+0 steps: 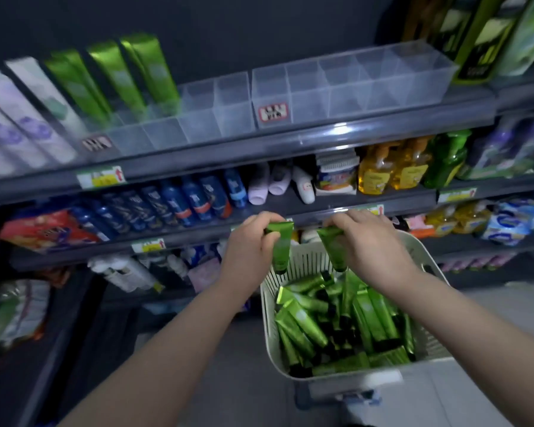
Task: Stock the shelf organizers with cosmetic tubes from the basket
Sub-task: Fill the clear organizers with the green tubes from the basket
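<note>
Left hand [249,241], right hand [369,241]: fingers [270,220] each pinch glossy green tubes [280,248] above slatted basket [352,379].

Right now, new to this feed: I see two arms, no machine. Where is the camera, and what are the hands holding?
No robot here: a person works bare-handed, and the one camera sits on their head, looking forward and down. The left hand pinches a green tube by its flat end, cap down; the right hand holds a second green tube likewise. Beneath them a pale slotted basket holds many more tubes. The clear organizers on the top shelf have many unfilled compartments.
</note>
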A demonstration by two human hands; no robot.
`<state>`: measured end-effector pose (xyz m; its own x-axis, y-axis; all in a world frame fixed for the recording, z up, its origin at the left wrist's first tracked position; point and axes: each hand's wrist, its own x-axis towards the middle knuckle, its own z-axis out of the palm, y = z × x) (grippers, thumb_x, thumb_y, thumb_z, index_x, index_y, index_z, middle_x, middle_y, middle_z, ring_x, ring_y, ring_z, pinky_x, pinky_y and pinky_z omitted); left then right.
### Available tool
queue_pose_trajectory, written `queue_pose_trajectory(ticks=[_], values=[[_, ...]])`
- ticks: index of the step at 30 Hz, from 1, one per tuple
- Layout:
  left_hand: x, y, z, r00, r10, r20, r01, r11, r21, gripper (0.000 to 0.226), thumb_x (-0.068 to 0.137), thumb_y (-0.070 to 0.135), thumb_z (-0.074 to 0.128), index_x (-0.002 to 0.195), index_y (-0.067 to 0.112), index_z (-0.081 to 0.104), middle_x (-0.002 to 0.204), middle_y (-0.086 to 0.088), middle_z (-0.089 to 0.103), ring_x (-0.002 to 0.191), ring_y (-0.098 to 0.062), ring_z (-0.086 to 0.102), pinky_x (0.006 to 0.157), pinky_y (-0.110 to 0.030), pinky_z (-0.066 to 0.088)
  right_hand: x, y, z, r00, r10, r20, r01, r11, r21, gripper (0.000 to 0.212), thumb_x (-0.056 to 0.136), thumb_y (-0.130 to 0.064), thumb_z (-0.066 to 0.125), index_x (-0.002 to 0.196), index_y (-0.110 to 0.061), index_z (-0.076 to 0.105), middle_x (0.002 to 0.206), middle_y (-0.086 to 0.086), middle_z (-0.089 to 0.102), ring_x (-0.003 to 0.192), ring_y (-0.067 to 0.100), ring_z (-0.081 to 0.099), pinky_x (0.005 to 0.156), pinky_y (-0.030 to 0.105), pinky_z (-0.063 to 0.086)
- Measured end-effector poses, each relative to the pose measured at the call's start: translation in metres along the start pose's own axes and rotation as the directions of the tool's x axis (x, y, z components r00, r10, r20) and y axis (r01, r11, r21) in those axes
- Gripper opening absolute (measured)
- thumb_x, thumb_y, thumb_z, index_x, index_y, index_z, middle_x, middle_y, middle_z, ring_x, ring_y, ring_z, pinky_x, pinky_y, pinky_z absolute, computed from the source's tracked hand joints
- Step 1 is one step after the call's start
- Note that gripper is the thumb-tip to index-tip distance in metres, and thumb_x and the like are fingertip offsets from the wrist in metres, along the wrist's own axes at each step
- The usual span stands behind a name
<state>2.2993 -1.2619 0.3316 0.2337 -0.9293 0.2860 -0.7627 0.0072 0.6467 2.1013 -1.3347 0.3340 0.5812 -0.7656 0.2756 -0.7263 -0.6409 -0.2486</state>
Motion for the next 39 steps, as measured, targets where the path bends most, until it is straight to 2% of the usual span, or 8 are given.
queue_pose_trajectory(ticks=[4,8,10,17,21,26,29,39], values=[[0.008,0.008,-0.060,0.992,-0.038,-0.122,0.030,0.997,-0.067,0.020,0.091,0.006,0.060,0.105,0.018,0.066,0.078,0.012,0.054,0.068,-0.001,0.052,0.065,-0.012,0.038,0.023,-0.042,-0.028,0.994,0.007,-0.107,-0.003,1.000,0.030,0.043,0.073,-0.006,0.063,0.112,-0.025,0.059,0.103,0.002,0.063,0.099,0.032,0.057,0.075,0.041,0.043],[0.027,0.015,-0.110,0.979,-0.053,-0.196,0.034,0.994,-0.100,0.021,0.091,0.010,0.060,0.098,0.030,0.062,0.070,0.006,0.057,0.068,-0.022,0.062,0.070,-0.041,0.057,0.043,-0.074,-0.057,0.986,0.024,-0.168,-0.014,0.998,0.061,0.041,0.081,-0.012,0.061,0.118,-0.030,0.055,0.113,-0.002,0.062,0.108,0.026,0.055,0.077,0.038,0.046],[0.039,0.023,-0.134,0.973,-0.038,-0.229,0.016,0.995,-0.098,0.025,0.090,0.010,0.061,0.095,0.035,0.061,0.073,0.006,0.059,0.074,-0.025,0.065,0.074,-0.046,0.058,0.052,-0.088,-0.074,0.979,0.023,-0.203,-0.009,0.998,0.069,0.041,0.083,-0.014,0.060,0.120,-0.030,0.054,0.117,-0.002,0.062,0.111,0.026,0.054,0.079,0.038,0.045],[0.090,0.060,-0.191,0.959,-0.001,-0.285,0.005,1.000,0.013,0.020,0.086,0.008,0.066,0.101,0.020,0.068,0.086,0.000,0.066,0.086,-0.023,0.066,0.081,-0.041,0.057,0.095,-0.112,-0.123,0.960,-0.039,-0.278,0.071,0.992,0.106,0.039,0.085,-0.011,0.054,0.120,-0.028,0.055,0.116,-0.001,0.060,0.110,0.026,0.053,0.077,0.036,0.043],[0.123,0.072,-0.209,0.943,0.001,-0.332,0.028,0.996,0.082,0.019,0.083,0.008,0.064,0.095,0.022,0.068,0.091,-0.001,0.068,0.083,-0.022,0.067,0.079,-0.039,0.057,0.121,-0.115,-0.139,0.942,-0.053,-0.330,0.098,0.988,0.119,0.039,0.084,-0.009,0.053,0.118,-0.028,0.055,0.109,-0.001,0.060,0.108,0.026,0.052,0.079,0.038,0.045],[0.161,0.080,-0.225,0.934,0.003,-0.357,0.060,0.984,0.166,0.021,0.087,0.007,0.058,0.098,0.021,0.068,0.092,0.002,0.063,0.072,-0.014,0.061,0.065,-0.026,0.048,0.160,-0.119,-0.157,0.933,-0.094,-0.347,0.134,0.986,0.095,0.037,0.086,-0.010,0.053,0.117,-0.030,0.054,0.108,-0.004,0.058,0.106,0.024,0.051,0.079,0.038,0.044],[0.186,0.082,-0.234,0.916,0.019,-0.400,0.042,0.989,0.142,0.019,0.087,0.008,0.058,0.097,0.022,0.066,0.101,0.000,0.065,0.086,-0.019,0.063,0.079,-0.034,0.053,0.182,-0.120,-0.162,0.930,-0.091,-0.355,0.136,0.985,0.103,0.037,0.086,-0.011,0.054,0.117,-0.030,0.054,0.109,-0.003,0.059,0.105,0.024,0.052,0.077,0.036,0.043],[0.269,0.050,-0.232,0.973,0.034,-0.229,0.038,0.953,0.301,0.025,0.085,0.001,0.050,0.091,0.022,0.062,0.103,0.004,0.058,0.090,-0.019,0.057,0.074,-0.036,0.054,0.238,-0.128,-0.141,0.933,-0.022,-0.359,0.073,0.989,0.131,0.037,0.085,-0.011,0.054,0.118,-0.028,0.054,0.109,-0.002,0.059,0.102,0.026,0.054,0.078,0.036,0.044]])
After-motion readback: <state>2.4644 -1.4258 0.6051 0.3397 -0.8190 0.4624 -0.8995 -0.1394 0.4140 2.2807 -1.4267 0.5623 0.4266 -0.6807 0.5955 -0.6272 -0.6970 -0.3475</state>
